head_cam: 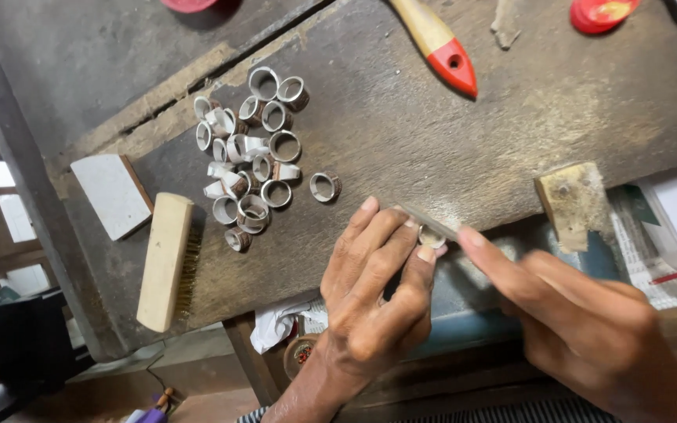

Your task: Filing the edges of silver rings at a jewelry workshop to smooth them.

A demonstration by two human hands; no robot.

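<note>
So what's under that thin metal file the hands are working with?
Under the file sits a small ring, pinched in the left hand fingertips; the right hand holds the file. The ring's lower half is covered by fingers.

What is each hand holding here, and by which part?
The left hand pinches a small ring by its rim between thumb and fingertips. The right hand grips a flat file by its near end.
</note>
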